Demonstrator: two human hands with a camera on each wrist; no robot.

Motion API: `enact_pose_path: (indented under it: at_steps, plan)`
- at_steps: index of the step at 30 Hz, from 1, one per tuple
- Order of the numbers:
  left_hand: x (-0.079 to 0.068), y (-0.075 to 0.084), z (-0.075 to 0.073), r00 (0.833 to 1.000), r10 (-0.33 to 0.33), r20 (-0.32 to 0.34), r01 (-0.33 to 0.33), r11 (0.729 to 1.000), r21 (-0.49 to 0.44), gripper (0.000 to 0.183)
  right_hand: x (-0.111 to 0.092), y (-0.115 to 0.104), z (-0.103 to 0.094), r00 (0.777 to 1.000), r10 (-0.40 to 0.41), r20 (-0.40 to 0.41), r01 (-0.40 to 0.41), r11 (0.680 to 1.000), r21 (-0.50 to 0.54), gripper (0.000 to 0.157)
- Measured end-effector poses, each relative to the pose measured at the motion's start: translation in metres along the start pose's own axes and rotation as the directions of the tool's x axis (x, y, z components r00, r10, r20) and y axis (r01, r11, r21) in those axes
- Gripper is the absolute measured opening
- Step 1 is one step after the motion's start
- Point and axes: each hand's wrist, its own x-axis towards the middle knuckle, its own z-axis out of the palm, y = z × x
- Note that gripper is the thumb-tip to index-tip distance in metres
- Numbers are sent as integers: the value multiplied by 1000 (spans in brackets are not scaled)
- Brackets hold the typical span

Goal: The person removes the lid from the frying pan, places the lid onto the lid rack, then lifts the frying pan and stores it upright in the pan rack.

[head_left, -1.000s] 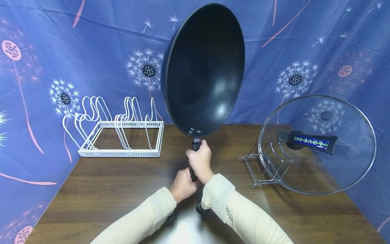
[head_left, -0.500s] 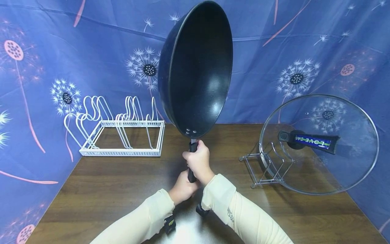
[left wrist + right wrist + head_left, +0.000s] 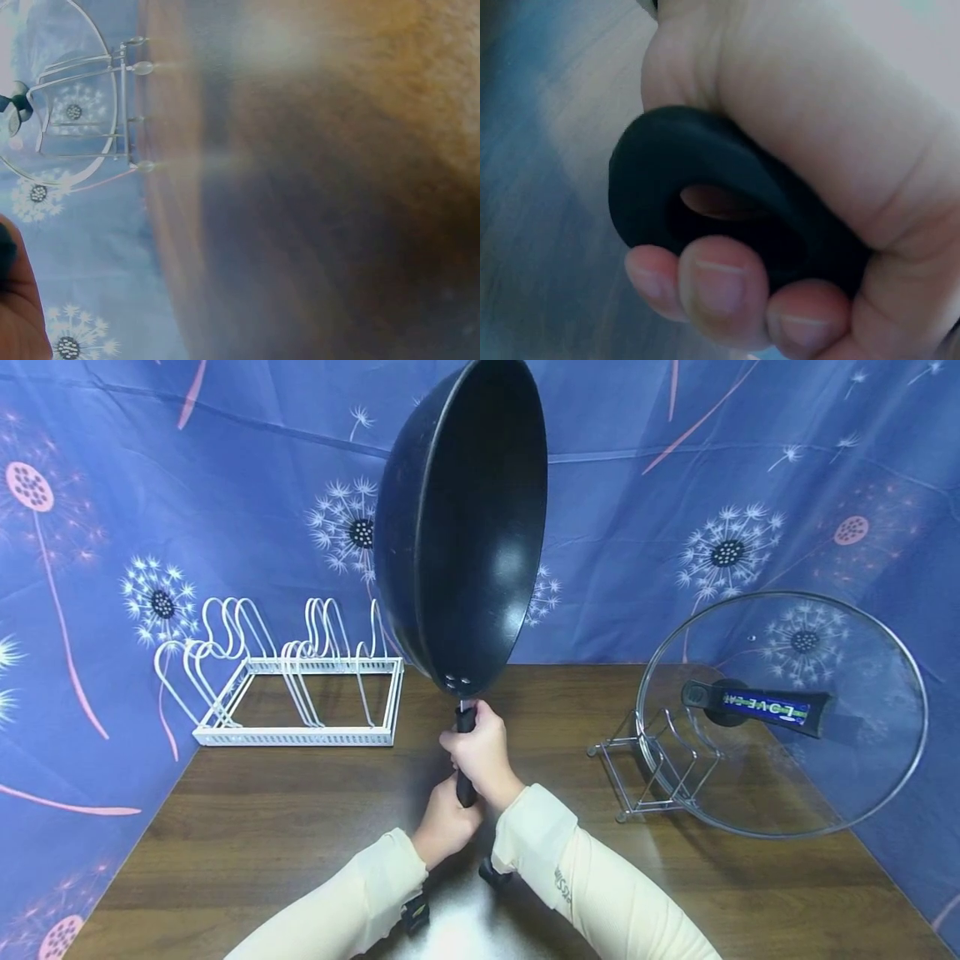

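Observation:
A large deep wok, black inside and dark blue outside, is held up above the table by its black handle. Its opening faces right and partly toward me. My right hand grips the upper handle just under the rivets. Lower down, my left hand holds the handle's end, its fingers mostly hidden behind it. The right wrist view shows the handle end with its hanging hole, fingers curled round it. Only an edge of a hand shows in the left wrist view.
A white wire rack stands at the table's back left. On the right, a small chrome rack holds a big glass lid upright, its black knob facing me. Behind the wooden table hangs a blue dandelion-print cloth.
The wok has moved left and slightly up, turning so its opening looks narrower and more of its blue outside shows. Both hands have shifted slightly left with the handle.

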Motion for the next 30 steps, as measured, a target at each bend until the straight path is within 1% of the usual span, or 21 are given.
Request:
enact_pose_path:
  at_steps: [1, 3, 6, 8, 9, 10, 13, 15, 16, 18, 20, 22, 24, 26, 27, 28, 30]
  plan:
    - [1, 1, 0, 1000, 1, -3, -1, 1000, -9, 10, 1, -2, 0, 1000, -9, 3, 9, 1000, -3, 28]
    - [2, 2, -2, 1000, -21, 6, 22, 998, -63, 7, 2, -5, 1, 1000, -24, 10, 25, 999, -31, 25]
    - [2, 1, -3, 1000, -21, -19, 20, 997, -72, 7, 3, -8, 1, 999, -10, 46, 14, 995, -97, 23]
    - [2, -1, -5, 999, -7, -43, 6, 999, -36, 8, 5, -10, 0, 996, 11, 86, 1, 989, -146, 22]
    - [2, -3, -5, 998, 19, -63, -19, 1000, 0, 9, 6, -11, 0, 994, 29, 109, -12, 988, -151, 21]
    - [2, -5, -6, 996, 36, -80, -34, 999, 36, 9, 7, -12, 0, 990, 49, 134, -29, 989, -148, 19]
    - [2, -8, -10, 996, 41, -78, -35, 997, 71, 9, 10, -12, 0, 974, 99, 205, -82, 993, -89, 15]
    - [3, -8, -13, 999, 6, -47, -4, 999, 52, 9, 12, -11, 0, 961, 129, 243, -127, 992, -23, 14]
    - [3, -7, -14, 999, -23, -25, 24, 999, 37, 9, 12, -10, 0, 955, 141, 260, -149, 989, 12, 15]
    - [2, -5, -18, 998, -58, 16, 58, 998, 25, 11, 12, -9, 1, 945, 159, 285, -188, 979, 76, 17]
    - [2, -4, -21, 993, -97, 70, 98, 995, -14, 11, 12, -8, 1, 936, 174, 305, -221, 967, 128, 19]
    - [1, -3, -23, 987, -105, 122, 114, 991, -73, 10, 11, -8, 3, 931, 188, 314, -248, 955, 164, 21]
    - [0, -3, -24, 983, -83, 162, 107, 983, -147, 11, 10, -7, 4, 928, 195, 318, -259, 950, 173, 23]
    - [-3, -3, -24, 982, -49, 183, 90, 971, -222, 11, 10, -7, 5, 926, 203, 318, -266, 949, 169, 24]
    - [-4, -3, -24, 983, -3, 182, 49, 967, -250, 11, 10, -7, 6, 925, 205, 321, -268, 949, 164, 24]
    - [-5, -3, -24, 984, 15, 176, 34, 962, -270, 10, 10, -6, 6, 924, 203, 326, -265, 951, 159, 24]
    - [-7, -1, -23, 988, 30, 155, 17, 957, -290, 10, 10, -5, 8, 920, 200, 338, -264, 952, 155, 24]
